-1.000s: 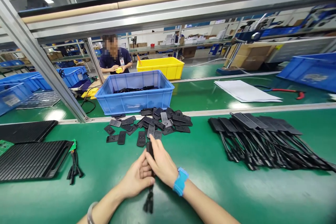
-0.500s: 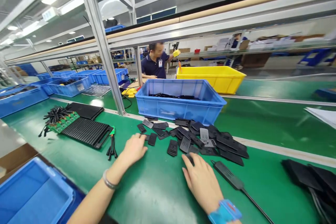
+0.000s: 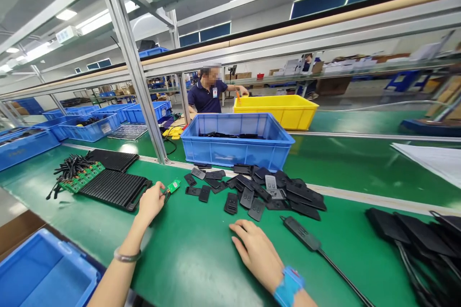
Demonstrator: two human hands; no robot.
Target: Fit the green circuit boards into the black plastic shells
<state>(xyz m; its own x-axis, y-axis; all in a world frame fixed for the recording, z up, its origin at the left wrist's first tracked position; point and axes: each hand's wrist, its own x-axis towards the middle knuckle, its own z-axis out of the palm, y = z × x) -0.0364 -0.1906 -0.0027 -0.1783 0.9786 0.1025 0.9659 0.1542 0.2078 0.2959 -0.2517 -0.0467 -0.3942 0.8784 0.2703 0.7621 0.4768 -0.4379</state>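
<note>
My left hand [image 3: 151, 203] is closed on a small green circuit board [image 3: 174, 186] with black leads, pinching it near its lead end just above the green table. Left of that hand lies a black ridged tray [image 3: 111, 189], with a row of green boards [image 3: 81, 177] and bundled black leads along its end. My right hand [image 3: 256, 252] rests low over the table with fingers loosely apart and nothing in them. Ahead of it are loose black plastic covers [image 3: 257, 210] in a scattered pile. A black cased device with a cable [image 3: 302, 232] lies to its right.
A blue bin [image 3: 237, 151] holding black parts stands behind the pile, with a yellow bin [image 3: 281, 110] beyond. More black cased pieces [image 3: 414, 235] lie at the right. A metal post [image 3: 135, 67] rises at the table's back edge. Across the table sits a co-worker [image 3: 209, 96].
My left hand has moved left from the black covers and taken hold of the circuit board with leads. My right hand has drawn back from the pile, leaving a cover there.
</note>
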